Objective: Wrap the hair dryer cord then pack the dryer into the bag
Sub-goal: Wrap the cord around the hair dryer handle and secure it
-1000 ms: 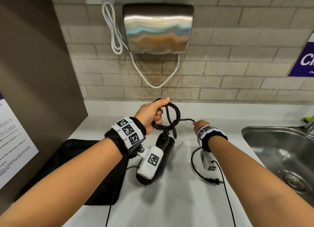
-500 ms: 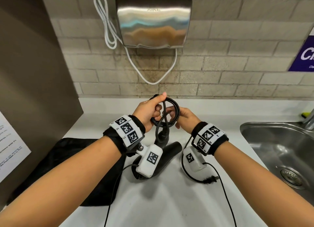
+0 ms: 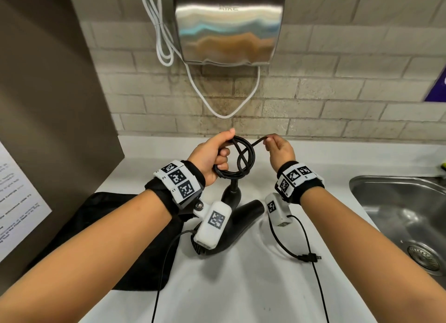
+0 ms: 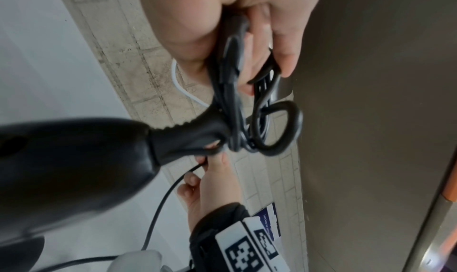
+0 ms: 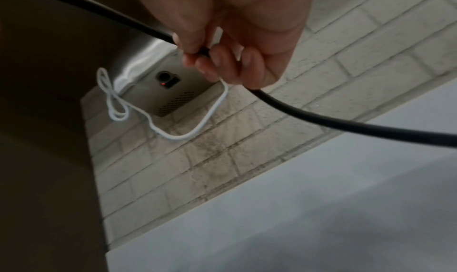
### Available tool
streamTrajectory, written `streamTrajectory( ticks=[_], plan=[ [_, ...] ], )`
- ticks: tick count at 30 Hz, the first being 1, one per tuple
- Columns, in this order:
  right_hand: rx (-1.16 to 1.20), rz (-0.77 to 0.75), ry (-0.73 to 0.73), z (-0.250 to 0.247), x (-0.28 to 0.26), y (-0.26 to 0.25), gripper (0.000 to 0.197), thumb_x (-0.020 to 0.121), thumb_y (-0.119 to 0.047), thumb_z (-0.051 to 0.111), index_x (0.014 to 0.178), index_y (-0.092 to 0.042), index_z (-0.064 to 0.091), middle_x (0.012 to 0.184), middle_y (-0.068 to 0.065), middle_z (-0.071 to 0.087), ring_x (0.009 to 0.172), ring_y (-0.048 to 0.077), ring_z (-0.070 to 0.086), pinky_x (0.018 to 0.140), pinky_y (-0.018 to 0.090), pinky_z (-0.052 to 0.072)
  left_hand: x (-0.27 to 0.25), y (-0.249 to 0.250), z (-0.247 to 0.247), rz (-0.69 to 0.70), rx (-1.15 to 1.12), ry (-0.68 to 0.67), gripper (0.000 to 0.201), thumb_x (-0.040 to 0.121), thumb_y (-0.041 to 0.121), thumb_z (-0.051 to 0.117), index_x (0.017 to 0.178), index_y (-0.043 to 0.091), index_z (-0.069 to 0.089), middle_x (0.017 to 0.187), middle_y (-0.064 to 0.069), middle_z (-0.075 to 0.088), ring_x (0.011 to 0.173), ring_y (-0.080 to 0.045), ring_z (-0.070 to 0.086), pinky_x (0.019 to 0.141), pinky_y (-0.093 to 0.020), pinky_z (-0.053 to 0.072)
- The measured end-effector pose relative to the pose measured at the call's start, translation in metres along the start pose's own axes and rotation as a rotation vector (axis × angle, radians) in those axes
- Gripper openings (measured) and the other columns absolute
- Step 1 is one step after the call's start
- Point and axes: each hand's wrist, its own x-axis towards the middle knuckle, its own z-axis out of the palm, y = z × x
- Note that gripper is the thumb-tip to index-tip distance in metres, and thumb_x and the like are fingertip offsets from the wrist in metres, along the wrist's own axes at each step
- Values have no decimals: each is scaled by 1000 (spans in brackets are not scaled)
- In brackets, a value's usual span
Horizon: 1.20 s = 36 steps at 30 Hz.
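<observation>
Cord coil gripped in left hand to keep loops gathered; free strand pinched by right hand, probably for another turn. Dryer hanging over tabletop, beside bag.

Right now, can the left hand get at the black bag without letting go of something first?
Probably not. The left hand grips the coiled cord, and the dryer hangs from that coil. The bag lies flat on the counter under the left forearm, nothing covering it, but the fingers are occupied.
</observation>
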Motion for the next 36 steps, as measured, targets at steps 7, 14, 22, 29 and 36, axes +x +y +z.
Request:
streamTrajectory(
  ticks=[7, 14, 22, 29, 36],
  plan=[
    [-40, 153, 133, -12, 4, 15, 23, 95, -16, 36, 79, -13, 51, 64, -4, 45, 58, 10, 41, 53, 21, 33, 1, -2, -1, 22, -15, 33, 23, 90, 30, 57, 72, 16, 51, 49, 6, 41, 29, -4, 19, 31, -13, 19],
    [-325, 417, 5, -31, -10, 47, 21, 95, -16, 40, 85, -11, 58, 97, 21, 63, 80, 23, 51, 59, 23, 38, 0, -1, -2, 34, 27, 72, 15, 89, 27, 59, 78, 17, 57, 90, -9, 68, 30, -4, 21, 34, -13, 24],
    [-453, 121, -307, -14, -28, 3, 38, 84, 3, 47, 119, -9, 54, 98, 9, 56, 89, 26, 55, 68, 18, 42, 2, 0, 2, 108, 25, 128, 14, 87, 21, 63, 81, 13, 54, 85, -8, 69, 31, -5, 22, 34, -15, 25],
    [-258, 115, -773, -38, -30, -61, 59, 64, -7, 59, 118, -29, 53, 106, -3, 58, 90, 10, 51, 92, 26, 40, 4, 1, 2, 186, 32, 163, 18, 85, 17, 66, 72, 14, 53, 87, -9, 58, 30, -4, 23, 35, -16, 24],
    [-179, -226, -532, -56, -49, -70, 38, 68, -33, 52, 105, -32, 59, 112, -6, 61, 108, 13, 53, 96, 29, 37, 10, 3, -2, 246, 14, 211, 17, 84, 14, 67, 71, 17, 57, 78, -4, 52, 29, -4, 22, 35, -15, 24]
  ],
)
